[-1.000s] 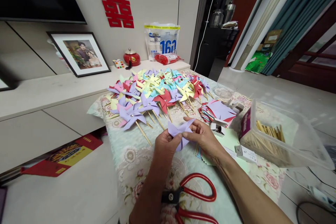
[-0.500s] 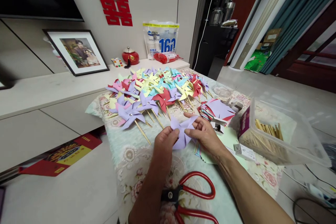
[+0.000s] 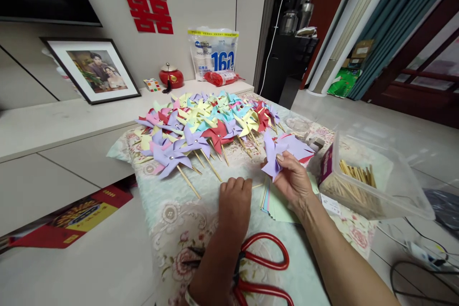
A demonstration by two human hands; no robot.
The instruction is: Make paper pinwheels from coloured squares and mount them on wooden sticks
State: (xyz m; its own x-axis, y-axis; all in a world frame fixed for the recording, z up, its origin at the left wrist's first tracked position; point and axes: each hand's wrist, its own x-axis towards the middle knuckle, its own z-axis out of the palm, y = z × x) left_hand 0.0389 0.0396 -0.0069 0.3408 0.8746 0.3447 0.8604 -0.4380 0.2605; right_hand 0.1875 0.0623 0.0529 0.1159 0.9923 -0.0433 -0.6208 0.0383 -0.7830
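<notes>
Pinching pinwheel [image 3: 272, 158] R, gap btwn hands [image 3: 294, 179] [image 3: 234, 203]

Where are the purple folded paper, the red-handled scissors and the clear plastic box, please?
Purple folded paper [image 3: 272, 151]: head view, middle of its folded blades.
Red-handled scissors [image 3: 263, 263]: head view, lower edge of the upper handle loop.
Clear plastic box [image 3: 326, 163]: head view, end wall with purple label.

Cloth-covered table [image 3: 299, 251] — pinwheels [image 3: 211, 126] massed at the far end | red-handled scissors [image 3: 261, 288] | paper sheets [image 3: 278, 206] | clear tub [image 3: 398, 201]
</notes>
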